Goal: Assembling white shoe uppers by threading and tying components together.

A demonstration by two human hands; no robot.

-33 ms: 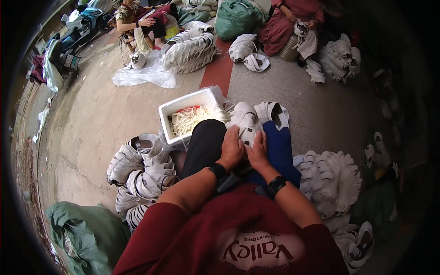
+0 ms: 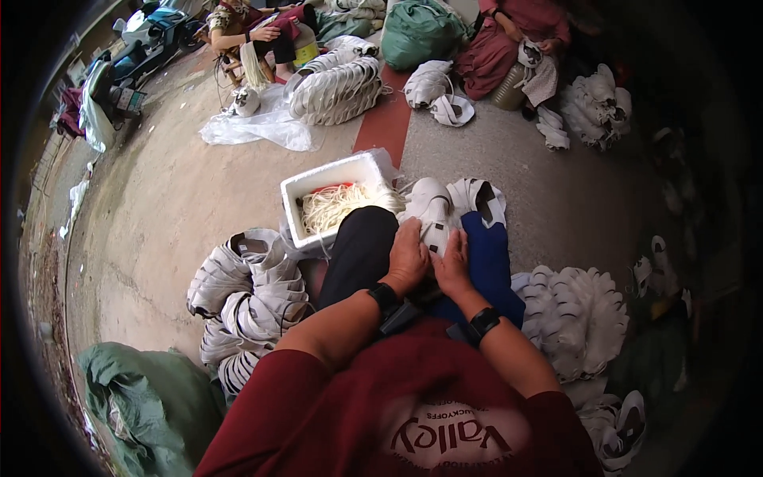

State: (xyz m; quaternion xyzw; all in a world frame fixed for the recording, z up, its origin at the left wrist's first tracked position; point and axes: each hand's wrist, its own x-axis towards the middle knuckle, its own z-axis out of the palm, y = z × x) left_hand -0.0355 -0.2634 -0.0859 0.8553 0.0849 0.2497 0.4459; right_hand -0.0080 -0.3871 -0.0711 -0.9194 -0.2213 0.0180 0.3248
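Observation:
Between my knees I hold a white shoe upper (image 2: 430,200), its rounded end pointing away from me and a small dark patch near my fingertips. My left hand (image 2: 408,258) grips its near left edge. On the opposite edge, my right hand (image 2: 453,261) is closed with the fingers bent round the material. Another white shoe upper (image 2: 486,199) lies just beyond my right knee. To the left of the held one stands a white foam box (image 2: 290,208) with a tangle of cream laces (image 2: 338,205) inside. My palms hide the near part of the upper.
Stacked white uppers (image 2: 246,294) lie by my left leg, and another pile (image 2: 574,318) by my right. A green sack (image 2: 151,405) sits at lower left. Two people work farther off, near more uppers (image 2: 338,91) and a green bundle (image 2: 424,36). Scooters (image 2: 119,83) stand far left.
The whole scene sits slightly farther right in the picture. Both hands keep hold of the shoe upper in nearly the same pose.

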